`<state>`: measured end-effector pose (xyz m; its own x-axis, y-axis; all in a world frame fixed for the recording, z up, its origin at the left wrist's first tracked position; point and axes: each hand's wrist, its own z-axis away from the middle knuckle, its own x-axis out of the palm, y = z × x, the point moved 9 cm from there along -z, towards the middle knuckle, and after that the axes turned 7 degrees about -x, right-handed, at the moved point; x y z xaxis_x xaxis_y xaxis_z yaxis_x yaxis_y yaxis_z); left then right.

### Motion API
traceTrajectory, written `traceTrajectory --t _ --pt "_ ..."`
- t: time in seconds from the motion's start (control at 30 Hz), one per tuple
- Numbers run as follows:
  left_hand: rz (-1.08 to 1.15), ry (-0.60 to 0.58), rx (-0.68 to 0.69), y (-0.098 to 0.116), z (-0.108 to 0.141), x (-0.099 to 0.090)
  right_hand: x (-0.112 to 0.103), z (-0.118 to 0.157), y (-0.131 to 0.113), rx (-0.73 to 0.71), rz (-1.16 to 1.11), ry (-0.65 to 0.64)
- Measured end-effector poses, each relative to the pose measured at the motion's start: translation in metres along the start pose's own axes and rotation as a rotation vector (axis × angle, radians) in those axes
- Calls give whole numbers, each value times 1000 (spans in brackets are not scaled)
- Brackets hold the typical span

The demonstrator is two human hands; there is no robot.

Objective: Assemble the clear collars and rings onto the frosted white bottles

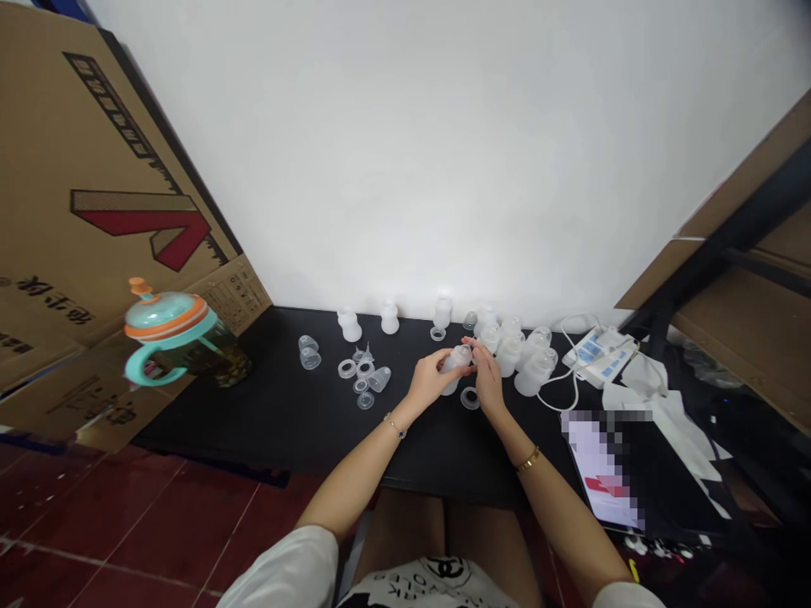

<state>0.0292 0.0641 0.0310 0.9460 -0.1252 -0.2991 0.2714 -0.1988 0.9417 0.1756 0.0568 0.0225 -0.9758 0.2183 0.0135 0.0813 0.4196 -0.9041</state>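
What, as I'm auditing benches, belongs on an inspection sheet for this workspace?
Surface: flat black table, parts spread across it
Work items: frosted white plastic bottle, held; similar bottles, mostly right; frosted plastic rings and clear domed plastic caps, mostly left
Clutter: transparent jug with teal-and-orange lid, crumpled white sheets, flat lit screen
Hands: left hand grips the bottle; right hand at its top
Cables: white cable, looped beside grouped bottles
Surroundings: white wall, brown cardboard box, red tiled floor

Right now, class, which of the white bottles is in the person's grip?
The bottle in the left hand, with the right hand at its top; the others are along the wall or grouped to its right.
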Motion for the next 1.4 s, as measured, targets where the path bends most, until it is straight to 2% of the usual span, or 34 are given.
traceTrajectory --t 0.43,0.9,0.97,1.07,1.2,1.4 --pt "8 -4 -5 -4 -3 0 1 0 -3 -58 10 -15" --pt "20 17 -26 -11 -3 1 1 2 8 54 -36 26" --pt "65 13 -29 -13 -4 2 0 3 8 63 -42 36" --pt "233 -59 -64 -16 -5 8 1 3 7 76 -50 26" --pt "502 -182 -174 -19 -5 15 2 2 4 125 -86 -11" --pt "680 -273 -316 -26 -3 19 0 -1 6 186 -153 12"
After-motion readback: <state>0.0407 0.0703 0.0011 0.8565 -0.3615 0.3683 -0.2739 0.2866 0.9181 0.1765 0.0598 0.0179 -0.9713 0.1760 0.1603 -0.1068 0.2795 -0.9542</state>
